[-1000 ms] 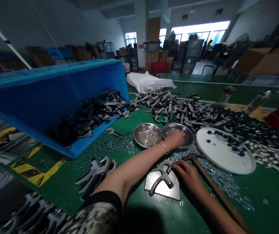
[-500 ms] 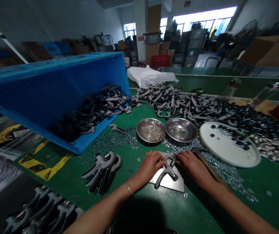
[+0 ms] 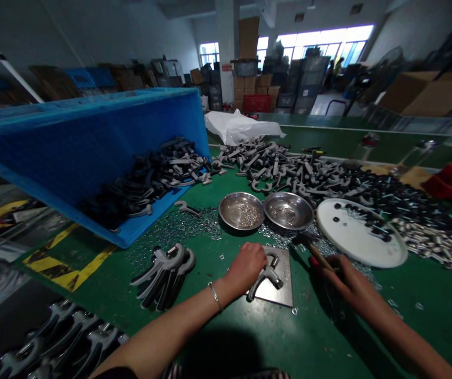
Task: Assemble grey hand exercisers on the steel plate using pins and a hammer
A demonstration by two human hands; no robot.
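A grey metal hand gripper (image 3: 265, 279) is pressed onto a flat steel plate (image 3: 283, 268) by the left hand (image 3: 247, 268), closed over its end. A wooden-handled hammer (image 3: 320, 258) is clamped in the right hand (image 3: 348, 279), just beside the plate; steady holding is called for.

A blue plastic crate (image 3: 91, 131) lies tipped at the left, spilling dark parts toward the far side. Beyond it sits a white plastic sack (image 3: 237, 129). Farther back, cardboard boxes (image 3: 263, 87) stand stacked by a pillar (image 3: 226, 58) above a red crate (image 3: 256, 103), below bright windows (image 3: 324, 42). A standing fan (image 3: 387, 68) is far right.
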